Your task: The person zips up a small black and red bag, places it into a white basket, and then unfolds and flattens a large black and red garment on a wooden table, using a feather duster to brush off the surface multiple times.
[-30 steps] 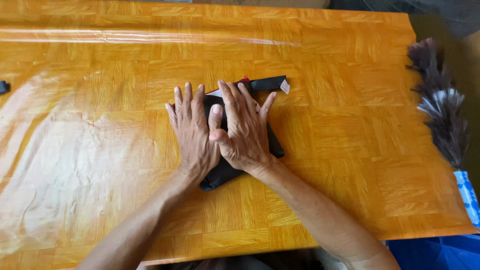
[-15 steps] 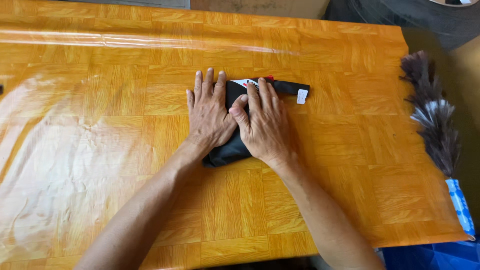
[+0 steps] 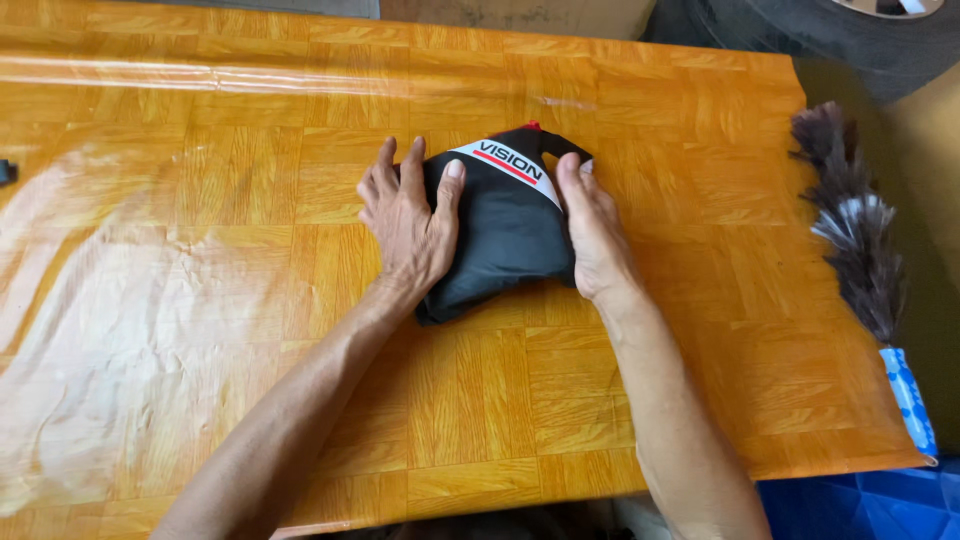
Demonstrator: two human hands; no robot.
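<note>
The black garment (image 3: 505, 235) lies folded into a small bundle in the middle of the orange table (image 3: 200, 300). The left hand (image 3: 408, 225) and the right hand (image 3: 595, 235) press flat, fingers extended, against its two sides. The folding seems almost finished. A feather duster (image 3: 855, 235) lies at the table's right edge.

Wide bare tabletop (image 3: 200, 300) is seen to L and in front of the folded black garment (image 3: 505, 235), w/ room to pass. R side is narrowed by a feather duster (image 3: 850, 230) along the table edge. A small dark object (image 3: 6, 172) sits at far L edge.
</note>
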